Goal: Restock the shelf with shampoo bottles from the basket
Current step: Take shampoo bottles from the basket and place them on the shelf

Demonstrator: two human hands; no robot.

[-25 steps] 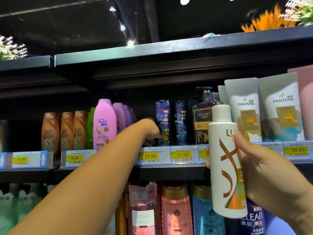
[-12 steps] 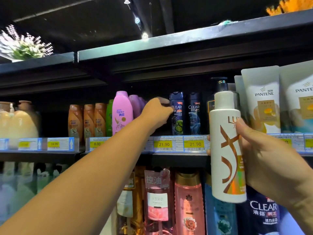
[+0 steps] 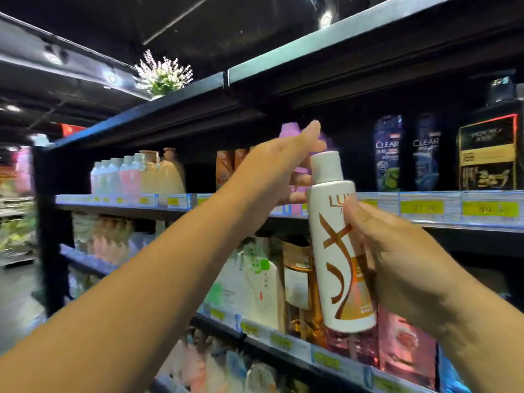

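Note:
My right hand [image 3: 397, 256] grips a white Lux shampoo bottle [image 3: 337, 251] with brown swirls, upright, in front of the shelf's price strip [image 3: 425, 208]. My left hand [image 3: 272, 171] reaches up to the same shelf. Its fingers are wrapped round a pink bottle [image 3: 287, 133] standing there, of which only the cap and base show. To the right of the pink bottle is a dark gap on the shelf. The basket is out of view.
Two dark blue Clear bottles [image 3: 388, 154] and a black pump bottle [image 3: 489, 154] stand right of the gap. Orange bottles [image 3: 224, 168] and pale bottles [image 3: 136, 177] stand to the left. The shelves below are packed with bottles. A potted plant [image 3: 163, 76] sits on top.
The view has swung left. My left hand moved left from beside the Clear bottles and closed round the pink bottle. My right hand still holds the white bottle.

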